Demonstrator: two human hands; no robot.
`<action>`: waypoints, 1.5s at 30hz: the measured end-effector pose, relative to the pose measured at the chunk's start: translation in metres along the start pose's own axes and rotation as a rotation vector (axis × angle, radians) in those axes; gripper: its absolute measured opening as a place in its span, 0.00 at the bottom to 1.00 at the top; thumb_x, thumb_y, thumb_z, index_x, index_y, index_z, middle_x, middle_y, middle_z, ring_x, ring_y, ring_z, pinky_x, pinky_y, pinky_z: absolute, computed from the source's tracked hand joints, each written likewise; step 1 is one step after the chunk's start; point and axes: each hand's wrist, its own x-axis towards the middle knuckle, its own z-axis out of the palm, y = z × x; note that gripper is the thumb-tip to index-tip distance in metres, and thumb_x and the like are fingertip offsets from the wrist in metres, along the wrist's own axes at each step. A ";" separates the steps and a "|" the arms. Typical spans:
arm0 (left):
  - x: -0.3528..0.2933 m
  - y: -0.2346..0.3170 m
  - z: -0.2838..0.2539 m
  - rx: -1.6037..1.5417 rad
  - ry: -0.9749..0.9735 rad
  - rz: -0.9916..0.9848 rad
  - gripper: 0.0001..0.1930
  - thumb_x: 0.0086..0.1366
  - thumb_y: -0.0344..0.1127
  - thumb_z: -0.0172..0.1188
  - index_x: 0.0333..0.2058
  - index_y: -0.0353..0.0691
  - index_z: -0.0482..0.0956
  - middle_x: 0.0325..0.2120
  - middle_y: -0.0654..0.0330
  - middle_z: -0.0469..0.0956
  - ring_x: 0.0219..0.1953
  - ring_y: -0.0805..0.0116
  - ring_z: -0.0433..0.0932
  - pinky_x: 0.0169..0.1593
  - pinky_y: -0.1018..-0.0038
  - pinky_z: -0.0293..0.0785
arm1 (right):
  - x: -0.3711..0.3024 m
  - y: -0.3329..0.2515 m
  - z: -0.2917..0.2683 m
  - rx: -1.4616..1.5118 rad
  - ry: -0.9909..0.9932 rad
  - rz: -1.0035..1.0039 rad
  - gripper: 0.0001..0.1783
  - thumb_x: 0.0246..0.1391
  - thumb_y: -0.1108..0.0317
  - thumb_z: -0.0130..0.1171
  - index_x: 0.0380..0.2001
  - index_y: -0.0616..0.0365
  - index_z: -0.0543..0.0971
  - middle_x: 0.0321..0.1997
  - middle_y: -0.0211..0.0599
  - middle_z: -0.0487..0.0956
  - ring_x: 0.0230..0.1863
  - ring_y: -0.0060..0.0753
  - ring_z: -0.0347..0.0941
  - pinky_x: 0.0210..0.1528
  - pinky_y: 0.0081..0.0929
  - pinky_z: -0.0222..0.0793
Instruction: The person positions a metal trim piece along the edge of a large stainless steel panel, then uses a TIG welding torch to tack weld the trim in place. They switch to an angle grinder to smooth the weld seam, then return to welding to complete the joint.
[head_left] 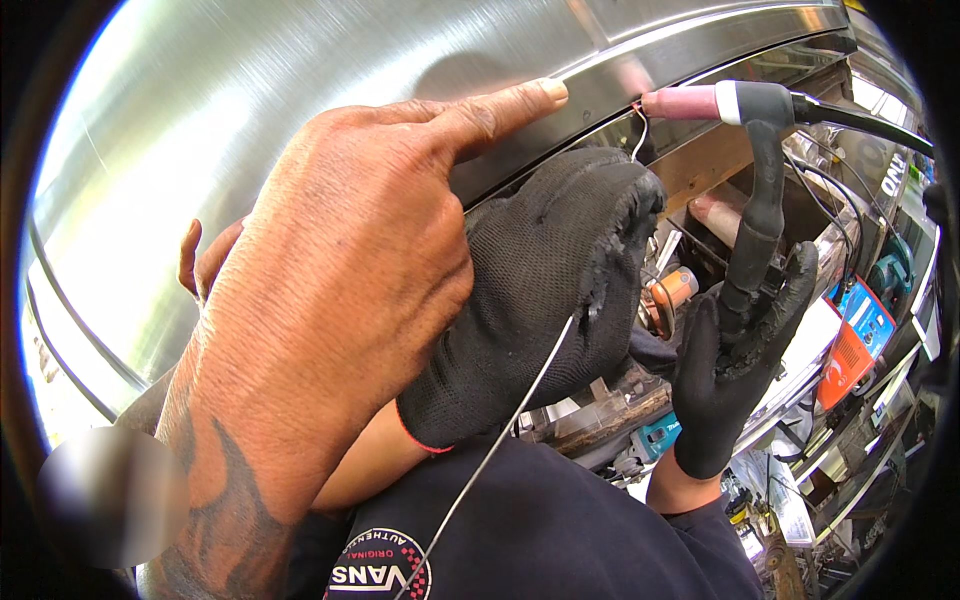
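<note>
My left hand [545, 270], in a black knit glove, is closed around a thin metal filler rod [545, 362]. The rod slants up from the lower middle, and its bent upper end rises beside the torch's pink nozzle [682, 104]. My right hand [712, 395], also gloved in black, grips the dark handle of a TIG welding torch [765, 185]. The nozzle points left, close to the lower edge of a shiny curved sheet-metal piece [330, 55]. Another person's bare, tattooed hand [345, 240] reaches in from the lower left, its index finger extended toward that edge.
A black cable [868, 127] runs right from the torch head. Behind my hands are a wooden beam [710, 170], a red-and-blue box [855, 345], teal power tools [657, 437] and other clutter. The co-worker's forearm [235, 480] fills the lower left.
</note>
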 end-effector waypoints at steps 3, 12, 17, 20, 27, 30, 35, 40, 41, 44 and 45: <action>0.012 0.002 -0.002 -0.238 -0.067 -0.101 0.24 0.66 0.19 0.57 0.61 0.34 0.73 0.38 0.51 0.84 0.39 0.71 0.85 0.53 0.74 0.81 | -0.006 0.022 0.013 0.117 0.055 -0.016 0.46 0.59 0.81 0.56 0.77 0.64 0.48 0.74 0.55 0.63 0.65 0.38 0.71 0.60 0.31 0.71; 0.035 -0.070 0.110 -0.558 0.512 0.287 0.10 0.68 0.22 0.58 0.47 0.33 0.80 0.45 0.51 0.82 0.41 0.63 0.84 0.47 0.69 0.80 | -0.005 0.003 0.010 0.075 -0.009 -0.058 0.47 0.58 0.80 0.56 0.77 0.66 0.46 0.71 0.57 0.64 0.56 0.38 0.76 0.54 0.31 0.75; 0.047 -0.043 0.109 -0.054 0.657 0.555 0.10 0.68 0.21 0.57 0.46 0.33 0.80 0.44 0.52 0.82 0.38 0.67 0.83 0.43 0.73 0.80 | 0.000 0.004 0.010 0.292 0.021 0.083 0.47 0.58 0.80 0.56 0.77 0.65 0.47 0.66 0.55 0.70 0.52 0.32 0.77 0.51 0.29 0.75; 0.046 -0.041 0.107 0.100 0.703 0.575 0.11 0.67 0.19 0.56 0.47 0.33 0.80 0.43 0.53 0.83 0.40 0.68 0.84 0.43 0.74 0.79 | 0.002 -0.003 0.008 0.593 -0.039 0.209 0.47 0.59 0.82 0.55 0.77 0.63 0.46 0.65 0.51 0.71 0.49 0.28 0.76 0.49 0.25 0.75; 0.061 -0.008 0.100 0.357 0.855 0.629 0.11 0.61 0.21 0.58 0.42 0.35 0.81 0.37 0.50 0.82 0.39 0.55 0.82 0.43 0.66 0.78 | -0.033 0.040 0.030 0.794 0.095 0.114 0.46 0.61 0.82 0.53 0.78 0.62 0.44 0.68 0.50 0.68 0.56 0.30 0.74 0.56 0.27 0.71; 0.080 0.012 0.096 0.368 0.870 0.571 0.09 0.60 0.26 0.61 0.40 0.37 0.82 0.32 0.48 0.83 0.36 0.47 0.83 0.43 0.59 0.78 | -0.044 0.037 0.024 0.873 0.206 0.136 0.46 0.61 0.78 0.55 0.77 0.64 0.45 0.68 0.52 0.69 0.59 0.33 0.73 0.60 0.29 0.70; 0.141 0.058 0.038 0.729 0.835 0.462 0.11 0.59 0.29 0.64 0.41 0.36 0.84 0.26 0.57 0.83 0.27 0.71 0.82 0.32 0.73 0.79 | -0.059 0.053 0.000 0.881 0.242 0.161 0.46 0.61 0.76 0.57 0.77 0.63 0.48 0.65 0.52 0.71 0.56 0.32 0.74 0.60 0.29 0.70; 0.130 0.134 0.047 0.207 0.569 0.386 0.11 0.63 0.29 0.65 0.43 0.33 0.84 0.27 0.59 0.83 0.27 0.70 0.82 0.29 0.72 0.80 | -0.074 0.070 -0.018 0.923 0.338 0.205 0.45 0.61 0.76 0.57 0.77 0.63 0.48 0.67 0.49 0.69 0.58 0.32 0.72 0.61 0.30 0.68; 0.120 0.142 0.053 0.195 0.515 0.449 0.11 0.64 0.28 0.64 0.44 0.33 0.84 0.28 0.59 0.83 0.27 0.70 0.82 0.30 0.73 0.80 | -0.076 0.075 -0.021 0.932 0.356 0.207 0.45 0.62 0.76 0.58 0.77 0.63 0.48 0.68 0.48 0.69 0.57 0.32 0.72 0.60 0.29 0.68; 0.076 0.154 0.075 0.207 0.312 0.591 0.10 0.65 0.28 0.63 0.45 0.33 0.83 0.30 0.59 0.83 0.29 0.71 0.83 0.31 0.75 0.80 | -0.077 0.079 -0.032 1.011 0.374 0.230 0.46 0.62 0.75 0.59 0.77 0.63 0.47 0.66 0.45 0.69 0.52 0.28 0.71 0.54 0.26 0.70; 0.057 0.156 0.087 0.256 0.317 0.528 0.09 0.66 0.27 0.63 0.44 0.32 0.82 0.30 0.60 0.83 0.30 0.73 0.82 0.31 0.75 0.80 | -0.076 0.077 -0.040 1.054 0.354 0.243 0.46 0.62 0.76 0.59 0.77 0.63 0.47 0.64 0.43 0.70 0.49 0.25 0.70 0.50 0.25 0.70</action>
